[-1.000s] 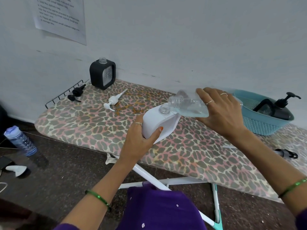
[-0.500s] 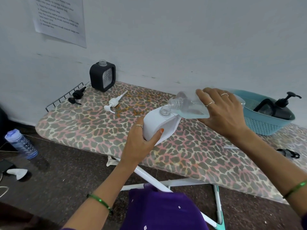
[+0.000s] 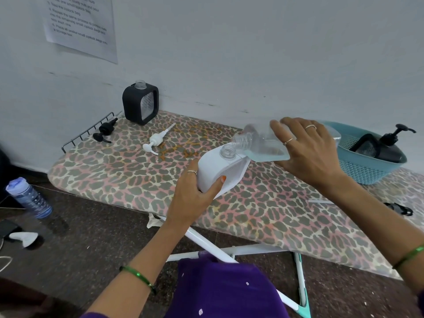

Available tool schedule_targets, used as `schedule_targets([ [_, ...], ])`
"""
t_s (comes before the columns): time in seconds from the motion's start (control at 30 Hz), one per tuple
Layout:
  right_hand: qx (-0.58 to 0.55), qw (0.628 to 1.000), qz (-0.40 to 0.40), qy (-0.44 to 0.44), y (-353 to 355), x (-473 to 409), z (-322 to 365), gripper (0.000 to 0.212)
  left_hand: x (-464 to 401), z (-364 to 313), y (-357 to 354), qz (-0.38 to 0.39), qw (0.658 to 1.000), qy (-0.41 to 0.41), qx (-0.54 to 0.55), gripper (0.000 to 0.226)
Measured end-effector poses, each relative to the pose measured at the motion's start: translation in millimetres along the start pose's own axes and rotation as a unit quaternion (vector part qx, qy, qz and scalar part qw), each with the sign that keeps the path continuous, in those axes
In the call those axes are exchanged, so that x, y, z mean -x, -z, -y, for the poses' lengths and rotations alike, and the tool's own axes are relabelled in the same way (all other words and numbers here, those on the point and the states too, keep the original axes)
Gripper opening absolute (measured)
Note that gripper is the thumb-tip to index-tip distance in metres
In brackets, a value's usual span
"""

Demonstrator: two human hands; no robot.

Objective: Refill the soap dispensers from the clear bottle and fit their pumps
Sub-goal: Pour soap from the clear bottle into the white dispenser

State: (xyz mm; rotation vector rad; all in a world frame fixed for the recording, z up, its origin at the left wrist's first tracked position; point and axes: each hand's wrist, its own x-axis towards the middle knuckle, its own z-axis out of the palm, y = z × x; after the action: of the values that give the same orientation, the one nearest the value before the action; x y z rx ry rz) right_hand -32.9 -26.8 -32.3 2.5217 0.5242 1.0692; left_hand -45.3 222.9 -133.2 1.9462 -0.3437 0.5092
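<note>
Right now your left hand (image 3: pixel 195 193) grips the white dispenser (image 3: pixel 218 173), thumb curled over its front face, holding it tilted above the middle of the ironing board (image 3: pixel 263 210). Your right hand (image 3: pixel 307 152) holds the clear bottle (image 3: pixel 261 145) tipped nearly flat, its threaded mouth just beside and slightly above the dispenser's open neck; whether liquid is passing between them is hard to make out. A pale blue liquid lies along the bottle's lower side, and your fingers cover much of its body.

Count three dispensers: the white one in your hand, a black one (image 3: pixel 140 103) upright at the board's far left corner against the wall with its neck open, and another black one (image 3: pixel 380 149) lying in the blue basket (image 3: pixel 367 171) at the far right edge, pump already fitted. The basket partly hides that one, and a dark shape beside it inside the basket cannot be identified.

Count two loose pumps: a white pump (image 3: pixel 156 140) lying on the board near the far left, and a black pump (image 3: pixel 105 132) by the wire rack at the left end. A small dark item (image 3: pixel 399 208) on the right, near the front edge, is too small to identify. Off the board, one blue water bottle (image 3: pixel 28 197) stands on the floor at left.
</note>
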Motion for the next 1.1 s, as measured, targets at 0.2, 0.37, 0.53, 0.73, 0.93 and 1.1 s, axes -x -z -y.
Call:
schedule_targets([
  [0.2, 0.004, 1.0, 0.005, 0.004, 0.8, -1.1, -0.1, 0.074, -0.2, 0.0, 0.7, 0.003, 1.0, 0.002, 0.004, 0.053],
  [0.37, 0.008, 1.0, 0.01, 0.006, 2.3, -2.7, -0.3, 0.075, 0.4, 2.8, -0.2, 0.006, 1.0, 0.003, 0.006, 0.053],
  [0.53, 0.003, 1.0, 0.012, 0.009, 4.4, -4.0, -0.5, 0.074, -0.7, 3.0, -0.1, 0.008, 1.0, 0.004, 0.011, 0.059],
  [0.73, 0.0, 1.0, 0.021, 0.009, 5.7, -5.3, -0.8, 0.074, -1.1, 6.5, -1.8, 0.005, 1.0, 0.009, 0.007, 0.056],
  [0.93, -0.006, 1.0, 0.028, 0.007, 5.0, -5.0, -0.1, 0.073, -0.6, 4.5, -0.9, 0.006, 1.0, 0.006, 0.008, 0.064],
  [1.1, -0.003, 1.0, 0.029, 0.004, 4.9, -4.9, -0.6, 0.076, -0.1, 5.6, -0.9, 0.009, 1.0, 0.016, 0.009, 0.057],
])
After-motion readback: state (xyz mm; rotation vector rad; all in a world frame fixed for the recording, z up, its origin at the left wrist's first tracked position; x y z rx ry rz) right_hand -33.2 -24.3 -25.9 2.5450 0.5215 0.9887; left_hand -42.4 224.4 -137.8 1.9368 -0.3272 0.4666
